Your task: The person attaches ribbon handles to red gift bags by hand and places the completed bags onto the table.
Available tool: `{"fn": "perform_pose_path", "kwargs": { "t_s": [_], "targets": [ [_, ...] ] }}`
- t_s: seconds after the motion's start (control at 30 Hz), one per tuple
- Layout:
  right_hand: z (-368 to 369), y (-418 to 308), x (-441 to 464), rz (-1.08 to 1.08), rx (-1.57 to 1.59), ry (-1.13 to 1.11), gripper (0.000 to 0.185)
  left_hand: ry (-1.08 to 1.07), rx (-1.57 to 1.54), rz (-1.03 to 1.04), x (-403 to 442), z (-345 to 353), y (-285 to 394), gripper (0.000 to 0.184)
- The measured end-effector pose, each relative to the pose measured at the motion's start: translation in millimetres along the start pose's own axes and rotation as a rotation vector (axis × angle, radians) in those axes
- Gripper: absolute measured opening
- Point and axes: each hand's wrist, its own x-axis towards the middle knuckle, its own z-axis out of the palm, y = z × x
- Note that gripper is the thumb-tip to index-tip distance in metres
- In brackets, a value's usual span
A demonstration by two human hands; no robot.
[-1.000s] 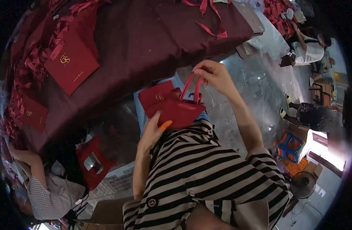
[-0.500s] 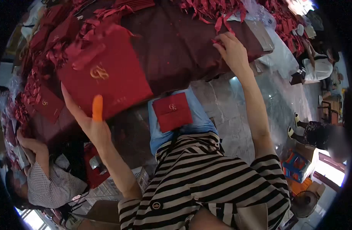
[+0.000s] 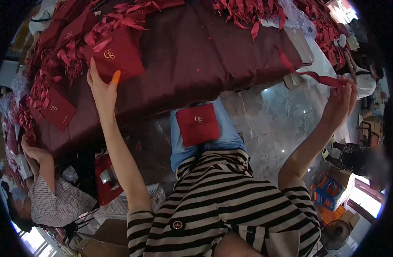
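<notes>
A red pouch (image 3: 123, 58) with a gold monogram and ribbon ties at its top edge lies by the pile on the table's left side. My left hand (image 3: 103, 90) grips its near left corner, the thumb, in an orange finger cover, on the front face. Out to the right, past the table's corner, my right hand (image 3: 344, 98) pinches one end of a red ribbon (image 3: 310, 74), whose other end trails back toward the table. On my lap rests another red pouch (image 3: 200, 132), its monogram facing up.
A dark maroon cloth (image 3: 179, 64) covers the table. Piles of red ribbons (image 3: 243, 15) and pouches line its far side and left end. A co-worker in a patterned top (image 3: 61, 201) sits at left. Other people, a crate (image 3: 115, 207) and a fan (image 3: 335, 233) stand around.
My left hand has moved the pouch away from me and down onto the pile. My right hand has swung right and toward me from the far ribbons, drawing one ribbon out.
</notes>
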Motion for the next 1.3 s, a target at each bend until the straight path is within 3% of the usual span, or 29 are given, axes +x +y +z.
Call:
{"fn": "perform_pose_path", "kwargs": {
  "t_s": [0.07,0.13,0.17,0.2,0.23,0.3,0.33,0.43,0.5,0.53,0.6,0.67,0.73,0.8,0.83,0.93,1.03,1.13,1.2,1.3],
  "targets": [
    [-14,-9,-14,-0.069,0.102,0.001,0.017,0.076,0.017,0.093,-5,2,-3,0.079],
    [4,-10,-48,-0.006,0.023,-0.084,0.016,0.147,0.035,0.184,-17,4,-2,0.077],
    [19,-7,-70,0.086,-0.049,-0.272,0.013,0.153,0.012,0.182,-24,2,0,0.074],
    [25,10,-89,0.375,-0.139,-0.297,0.013,0.165,-0.012,0.179,-29,1,2,0.072],
    [41,25,-110,0.493,-0.186,-0.51,0.012,0.16,-0.008,0.175,-35,0,2,0.072],
    [62,87,-161,0.541,-0.055,-0.785,0.016,0.151,-0.023,0.144,-44,-1,1,0.069],
    [68,108,-179,0.688,-0.224,-0.901,0.019,0.14,-0.022,0.141,-49,-2,3,0.069],
    [91,157,-221,0.653,-0.34,-1.03,0.021,0.235,-0.015,0.16,-62,-3,7,0.061],
    [98,187,-240,0.488,-0.418,-1.158,0.026,0.423,0.036,0.402,-81,-3,0,0.047],
    [99,196,-246,0.49,-0.418,-1.153,0.026,0.441,0.033,0.449,-99,2,5,0.03],
    [98,209,-257,0.313,-0.643,-1.253,0.03,0.084,-0.176,0.418,-142,21,3,0.026],
    [91,218,-271,0.266,-0.588,-1.153,0.031,-0.387,-0.286,0.249,-176,56,14,0.032],
    [85,206,-274,0.22,-0.532,-1.069,0.032,-0.45,-0.157,0.363,-196,97,12,0.044],
    [90,174,-264,0.337,-0.315,-1.013,0.032,-0.551,0.033,0.406,-211,126,2,0.055],
    [87,169,-266,0.336,-0.32,-1.01,0.032,-0.627,-0.063,0.387,-215,134,-3,0.053],
    [79,157,-267,0.34,-0.349,-0.964,0.025,-0.604,-0.058,0.46,-226,142,-5,0.049],
    [72,142,-265,0.543,-0.292,-0.808,0.018,-0.525,-0.071,0.386,-234,123,2,0.038],
    [72,116,-254,0.502,-0.427,-0.888,0.012,-0.518,-0.174,0.24,-238,111,7,0.031],
    [79,98,-256,0.133,-0.472,-0.832,0.01,-0.5,-0.196,0.213,-239,113,3,0.027],
    [82,85,-260,0.181,-0.505,-0.855,0.01,-0.429,-0.249,0.18,-242,115,3,0.023]
  ]
}}
